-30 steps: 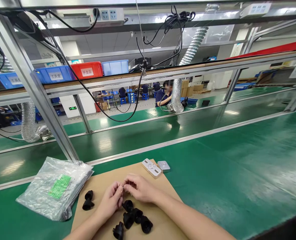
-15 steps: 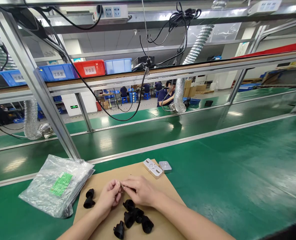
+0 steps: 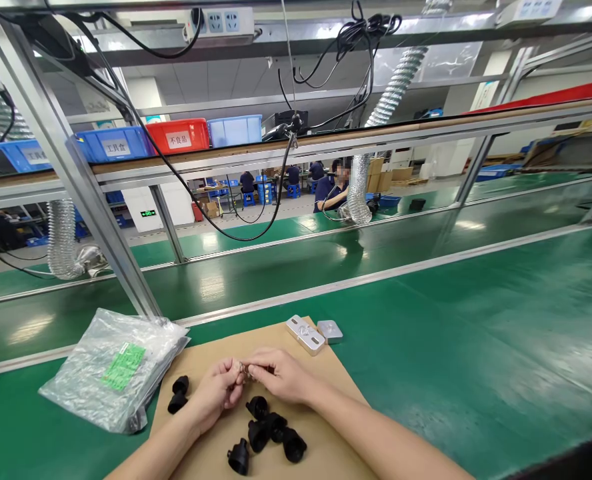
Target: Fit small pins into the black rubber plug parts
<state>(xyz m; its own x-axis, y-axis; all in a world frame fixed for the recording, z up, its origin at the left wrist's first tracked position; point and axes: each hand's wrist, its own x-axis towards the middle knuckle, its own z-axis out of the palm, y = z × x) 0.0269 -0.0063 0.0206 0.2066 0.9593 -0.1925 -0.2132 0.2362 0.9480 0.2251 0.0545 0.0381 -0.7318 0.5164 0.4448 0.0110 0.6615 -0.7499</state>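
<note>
My left hand (image 3: 223, 385) and my right hand (image 3: 279, 377) meet fingertip to fingertip over a brown cardboard sheet (image 3: 216, 353). Both are closed in a pinch around a tiny part between them, too small and too covered to name. Just below my right hand lie several black cup-shaped plastic parts (image 3: 259, 437), some with their open ends showing. Left of my left hand sit two more black cup-shaped parts (image 3: 177, 402). Beyond my right hand, a silver metal block with slots (image 3: 305, 335) rests at the sheet's far edge, beside a smaller silver block (image 3: 330, 331).
A clear plastic bag with a green label (image 3: 116, 370) lies on the green bench (image 3: 456, 347) at left. An aluminium post (image 3: 76, 160) rises behind it. Blue and red bins (image 3: 180, 137) stand on the shelf above. A black cable (image 3: 216, 230) hangs down. Across the bench sits a person (image 3: 330, 190).
The right fingers have shifted slightly at the pinch, and a little more of the small part shows between the hands. Everything on the bench stays in place.
</note>
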